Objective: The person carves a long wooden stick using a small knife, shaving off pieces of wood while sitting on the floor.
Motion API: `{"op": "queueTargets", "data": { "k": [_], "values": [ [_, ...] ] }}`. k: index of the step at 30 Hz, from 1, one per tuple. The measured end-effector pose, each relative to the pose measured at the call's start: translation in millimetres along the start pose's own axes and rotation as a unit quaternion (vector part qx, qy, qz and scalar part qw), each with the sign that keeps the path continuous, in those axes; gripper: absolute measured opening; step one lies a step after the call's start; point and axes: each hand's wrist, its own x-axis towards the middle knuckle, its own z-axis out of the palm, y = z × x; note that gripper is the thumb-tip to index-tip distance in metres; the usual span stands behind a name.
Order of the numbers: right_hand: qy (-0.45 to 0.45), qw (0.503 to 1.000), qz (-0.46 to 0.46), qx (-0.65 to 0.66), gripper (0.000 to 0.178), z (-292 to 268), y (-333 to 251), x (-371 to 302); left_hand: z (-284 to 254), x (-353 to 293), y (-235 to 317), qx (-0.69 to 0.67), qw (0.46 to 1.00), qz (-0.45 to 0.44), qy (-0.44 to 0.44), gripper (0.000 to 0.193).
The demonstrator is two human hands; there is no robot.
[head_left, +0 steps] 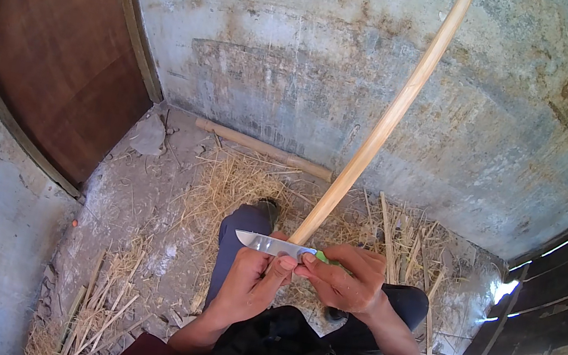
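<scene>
My right hand (350,277) is closed round the green handle of a knife (263,243). Its silvery blade points left and lies across the lower end of a long pale bamboo strip (389,120). My left hand (252,282) grips that lower end just below the blade, its thumb beside my right fingertips. From my hands the strip rises, curving up to the right past the top edge of the view. The part of the strip inside my left hand is hidden.
Shavings (221,189) cover the floor around my feet. A bamboo pole (263,146) lies along the base of the stained wall (284,48). Split strips (389,234) lie on the right, more at lower left. A brown door (65,40) stands left, dark slats (558,302) right.
</scene>
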Motion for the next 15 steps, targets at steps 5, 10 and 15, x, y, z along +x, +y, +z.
{"op": "queueTargets", "data": {
  "k": [5,10,15],
  "values": [
    [0.014,1.000,-0.003,-0.001,0.042,-0.8,-0.9,2.2,1.8,-1.6,6.2,0.016,0.999,-0.031,0.022,0.034],
    [0.018,1.000,-0.006,-0.020,0.039,-1.1,-3.3,3.1,2.7,-2.6,-0.1,0.008,0.999,-0.038,0.037,0.033],
    [0.018,1.000,-0.004,-0.025,0.035,-4.0,-5.4,4.9,4.7,-1.0,0.8,0.023,0.999,-0.013,0.036,0.034]
  ]
}}
